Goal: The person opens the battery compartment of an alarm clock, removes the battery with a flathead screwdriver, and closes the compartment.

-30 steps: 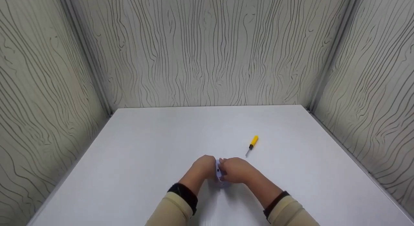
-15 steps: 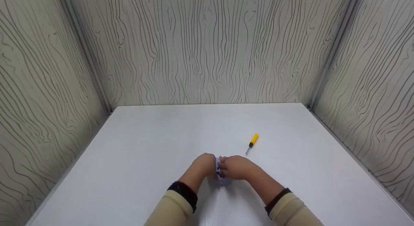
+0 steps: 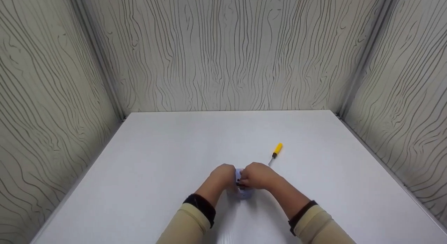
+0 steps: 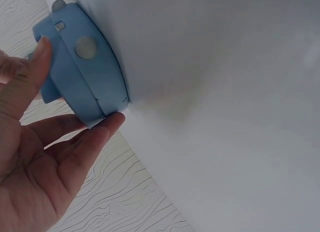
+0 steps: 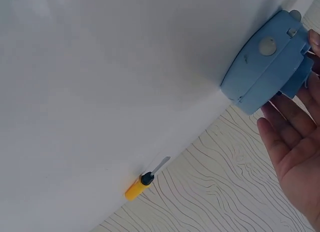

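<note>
A rounded blue plastic device (image 4: 95,67) with grey round knobs on its sides rests on the white table between both hands. My left hand (image 3: 224,175) grips it, thumb on its upper edge and fingertips along its end in the left wrist view. At the top of the device, my right hand (image 3: 260,176) pinches a raised blue flap-like cover (image 5: 296,81) between thumb and fingers. Beside those fingers a dark gap shows in the device's top in the head view. The fingers hide much of that top.
A screwdriver (image 3: 277,150) with a yellow handle lies on the white table (image 3: 174,142), beyond and right of my right hand. Wood-grain patterned panels (image 3: 223,51) enclose the table at the back and both sides.
My right hand has shifted slightly up and away over the device, and a dark gap now shows beneath its fingers. The left hand keeps its grip; the screwdriver lies as before.
</note>
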Demonstrator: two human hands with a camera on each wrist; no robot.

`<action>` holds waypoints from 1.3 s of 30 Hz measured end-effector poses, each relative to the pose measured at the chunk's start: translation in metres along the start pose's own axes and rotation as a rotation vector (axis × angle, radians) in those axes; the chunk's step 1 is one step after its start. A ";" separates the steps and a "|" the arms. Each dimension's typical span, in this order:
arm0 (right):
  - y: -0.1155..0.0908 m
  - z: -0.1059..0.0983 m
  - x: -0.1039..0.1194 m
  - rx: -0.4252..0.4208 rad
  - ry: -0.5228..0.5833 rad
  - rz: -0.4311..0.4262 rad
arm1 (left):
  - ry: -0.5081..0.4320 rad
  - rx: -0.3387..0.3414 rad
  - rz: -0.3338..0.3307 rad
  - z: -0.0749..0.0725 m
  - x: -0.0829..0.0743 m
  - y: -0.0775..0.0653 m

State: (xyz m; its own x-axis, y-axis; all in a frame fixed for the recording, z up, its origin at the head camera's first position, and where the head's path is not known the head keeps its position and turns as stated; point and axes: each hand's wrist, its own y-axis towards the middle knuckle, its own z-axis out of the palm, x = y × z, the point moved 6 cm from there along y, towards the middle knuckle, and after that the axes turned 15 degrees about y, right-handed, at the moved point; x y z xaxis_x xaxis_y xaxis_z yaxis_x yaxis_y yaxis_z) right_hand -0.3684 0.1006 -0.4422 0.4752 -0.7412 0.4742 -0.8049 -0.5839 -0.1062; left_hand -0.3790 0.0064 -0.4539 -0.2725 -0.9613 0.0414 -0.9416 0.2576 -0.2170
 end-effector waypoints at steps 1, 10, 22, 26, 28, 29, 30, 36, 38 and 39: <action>0.001 0.000 0.000 -0.002 0.013 0.008 | -0.007 0.006 -0.005 0.001 0.000 0.001; 0.001 -0.003 0.011 -0.074 0.012 -0.101 | -0.031 0.012 0.001 -0.004 0.001 -0.003; 0.000 -0.009 0.004 -0.092 0.057 -0.026 | -0.043 -0.022 0.002 -0.005 0.001 -0.003; -0.006 -0.022 -0.004 -0.138 0.053 -0.002 | -0.060 0.016 -0.042 -0.003 0.001 -0.001; -0.009 -0.031 -0.011 -0.174 0.051 0.028 | -0.081 0.050 -0.074 -0.001 0.000 0.000; -0.011 -0.035 -0.015 -0.193 0.050 0.045 | -0.084 0.064 -0.088 0.000 0.000 0.000; -0.012 -0.038 -0.021 -0.208 0.053 0.074 | -0.093 0.077 -0.102 0.001 0.000 0.000; -0.019 -0.051 -0.058 -0.247 0.056 0.221 | -0.085 0.109 -0.143 0.007 0.000 0.008; -0.022 -0.052 -0.071 -0.240 0.045 0.252 | -0.077 0.119 -0.156 0.017 0.001 0.020; -0.023 -0.052 -0.077 -0.234 0.045 0.269 | -0.073 0.126 -0.162 0.022 0.001 0.025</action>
State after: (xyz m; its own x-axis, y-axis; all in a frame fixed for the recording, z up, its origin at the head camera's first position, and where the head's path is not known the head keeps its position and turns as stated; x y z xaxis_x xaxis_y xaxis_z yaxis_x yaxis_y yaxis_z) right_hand -0.4047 0.1887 -0.4312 0.2235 -0.8399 0.4946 -0.9610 -0.2747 -0.0322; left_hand -0.3990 0.0096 -0.4806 -0.1001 -0.9949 0.0156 -0.9385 0.0892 -0.3336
